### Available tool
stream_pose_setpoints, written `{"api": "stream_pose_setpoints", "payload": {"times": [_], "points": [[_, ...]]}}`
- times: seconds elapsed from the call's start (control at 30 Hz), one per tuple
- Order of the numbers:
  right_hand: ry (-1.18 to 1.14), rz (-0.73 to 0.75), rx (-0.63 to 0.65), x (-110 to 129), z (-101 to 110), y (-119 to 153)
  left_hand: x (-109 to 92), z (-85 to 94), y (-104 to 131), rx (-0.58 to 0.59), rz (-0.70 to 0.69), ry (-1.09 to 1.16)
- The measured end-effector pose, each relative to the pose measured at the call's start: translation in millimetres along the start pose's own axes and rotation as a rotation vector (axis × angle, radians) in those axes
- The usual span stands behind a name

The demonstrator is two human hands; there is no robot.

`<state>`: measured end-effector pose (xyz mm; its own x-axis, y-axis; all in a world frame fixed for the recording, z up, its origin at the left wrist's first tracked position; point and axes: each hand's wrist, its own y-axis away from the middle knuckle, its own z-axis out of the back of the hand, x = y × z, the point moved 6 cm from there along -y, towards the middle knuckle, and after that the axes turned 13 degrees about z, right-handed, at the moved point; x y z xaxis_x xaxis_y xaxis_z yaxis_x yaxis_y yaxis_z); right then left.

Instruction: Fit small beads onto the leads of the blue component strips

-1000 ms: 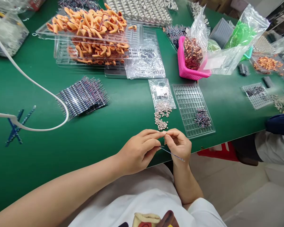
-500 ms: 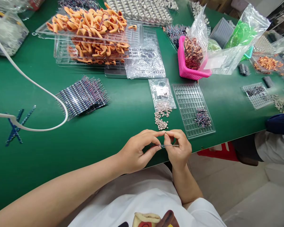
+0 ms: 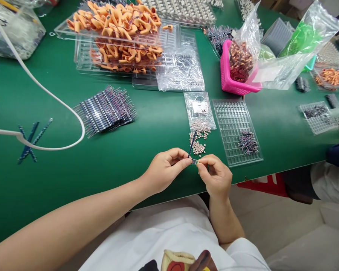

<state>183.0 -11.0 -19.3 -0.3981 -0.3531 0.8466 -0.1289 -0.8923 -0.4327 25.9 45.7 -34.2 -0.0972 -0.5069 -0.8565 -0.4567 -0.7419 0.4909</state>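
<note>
My left hand (image 3: 165,167) pinches a narrow dark blue strip (image 3: 192,145) between thumb and fingers. The strip points away from me, and short thin wires (image 3: 194,162) stick out of it to the right. At the wire ends, the thumb and fingertips of my right hand (image 3: 217,176) are closed on something tiny and pale, too small to name. Just beyond the hands lies a pile of small round metallic pieces (image 3: 199,148), spilling from a labelled clear bag (image 3: 200,101). To the right, a clear compartment tray (image 3: 228,130) carries a heap of short wired pieces (image 3: 248,142).
A stack of wired blue strips (image 3: 106,111) lies left, near a white cable (image 3: 56,96) and crossed blue strips (image 3: 31,145). Trays of orange parts (image 3: 121,22) stand behind. A pink basket (image 3: 226,75) holds bagged copper-coloured parts. Another person's leg (image 3: 302,180) is at right.
The blue strip has swung from lying crosswise between my hands to pointing away from me. Both hands stay close together, and the view has shifted slightly left.
</note>
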Motion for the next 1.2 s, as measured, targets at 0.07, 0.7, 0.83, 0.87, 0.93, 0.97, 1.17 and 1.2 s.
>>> {"api": "stream_pose_setpoints", "payload": {"times": [0.07, 0.7, 0.83, 0.87, 0.93, 0.97, 1.17, 1.2], "points": [[0.0, -0.013, 0.001, -0.7, -0.2, 0.6, 0.2, -0.2, 0.6, 0.0, 0.0, -0.027], [-0.003, -0.066, 0.016, -5.0, 0.1, 3.0, -5.6, 0.8, 2.5, -0.033, -0.138, -0.166], [-0.013, -0.066, 0.016, -4.9, 0.2, 3.0, -5.5, 1.0, 2.4, -0.032, -0.15, -0.174], [-0.012, -0.068, 0.016, -5.0, 0.2, 3.1, -5.3, 1.1, 2.4, -0.033, -0.151, -0.18], [-0.004, -0.073, 0.013, -5.4, 0.6, 3.5, -4.8, 1.1, 2.2, -0.033, -0.147, -0.192], [0.001, -0.076, 0.012, -5.6, 0.8, 3.6, -4.7, 1.2, 2.2, -0.033, -0.145, -0.194], [0.014, -0.067, 0.026, -5.8, 0.6, 3.6, -5.1, 1.3, 1.9, -0.033, -0.146, -0.186], [0.015, -0.067, 0.027, -5.9, 0.5, 3.5, -5.1, 1.2, 1.9, -0.032, -0.146, -0.186]]}}
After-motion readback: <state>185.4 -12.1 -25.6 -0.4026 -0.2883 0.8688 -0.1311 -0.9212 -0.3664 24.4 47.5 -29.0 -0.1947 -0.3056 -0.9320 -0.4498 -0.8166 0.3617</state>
